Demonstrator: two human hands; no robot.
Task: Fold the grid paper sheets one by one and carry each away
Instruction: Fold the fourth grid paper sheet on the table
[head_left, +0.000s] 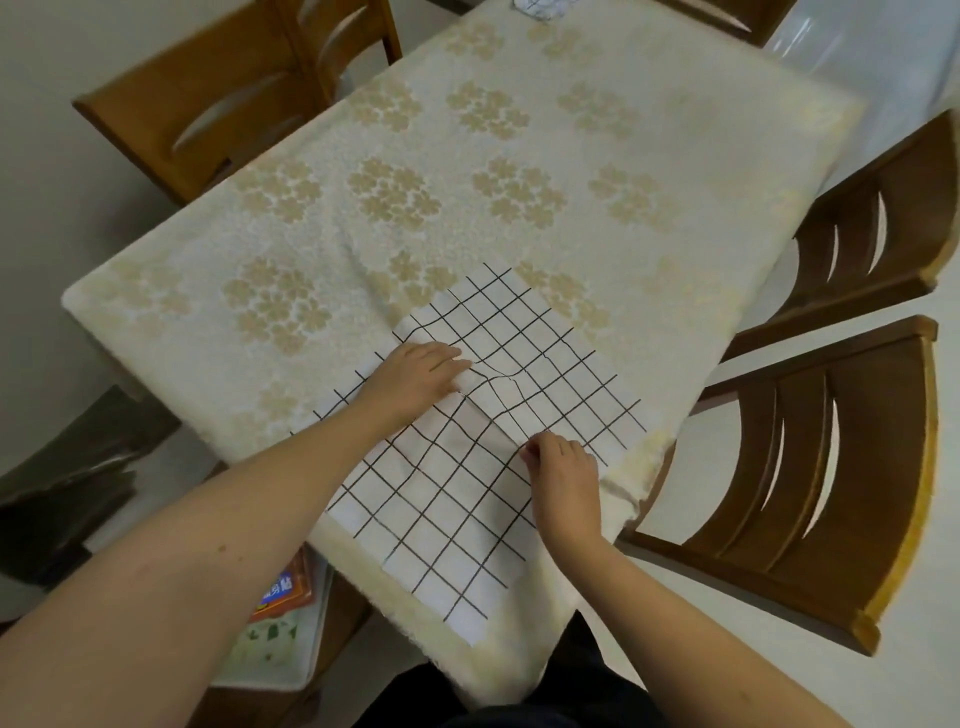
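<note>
Hands (415, 379) crease rumpled grid paper (467, 493).

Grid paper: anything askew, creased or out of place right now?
Yes. The grid paper is buckled into a raised wrinkle just right of the left hand; its gridlines bend there. Its near corner overhangs the table edge. The right hand pinches it.

single head-worn view, looking forward and steeply down over near table (519, 62) edge, close above own forearms, wide-angle.
</note>
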